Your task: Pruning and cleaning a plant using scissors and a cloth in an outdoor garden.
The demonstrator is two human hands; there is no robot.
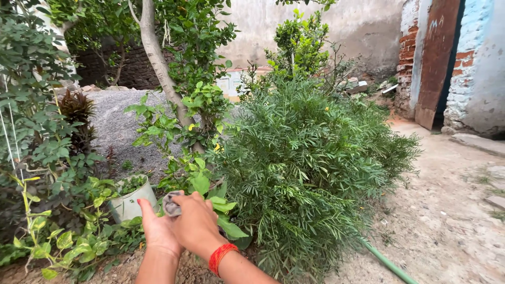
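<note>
My two hands meet low in the frame, in front of the plants. My right hand (197, 223), with a red thread band at the wrist, is closed around a small grey object (170, 205) that looks like a hose end or nozzle. My left hand (155, 231) sits just under and behind it, palm up, touching the right hand; whether it also grips the grey object I cannot tell. Most of the grey object is hidden by the fingers.
A dense feathery green bush (310, 168) stands right of my hands. A white pot (131, 202) with a small plant sits to the left among leafy creepers. A tree trunk (158, 63) rises behind. A green hose (389, 265) lies on bare ground. Gravel heap, brick wall and rusty door beyond.
</note>
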